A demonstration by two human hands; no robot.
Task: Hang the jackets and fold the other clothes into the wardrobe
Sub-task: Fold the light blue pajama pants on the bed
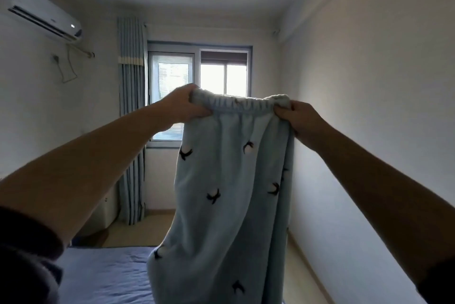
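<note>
We hold the light blue fleece trousers [229,180] up in the air before the window [199,91]. Our left hand [183,106] grips one end of the elastic waistband [240,103], and our right hand [301,119] pinches the other end. The cloth hangs down over the blue bed [105,276].

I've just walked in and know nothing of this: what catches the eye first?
Pale blue trousers with dark marks hang mid-frame, held by the waistband: the left hand grips one end, the right hand the other. Behind them a bright window glows; a blue bed lies below.
</note>
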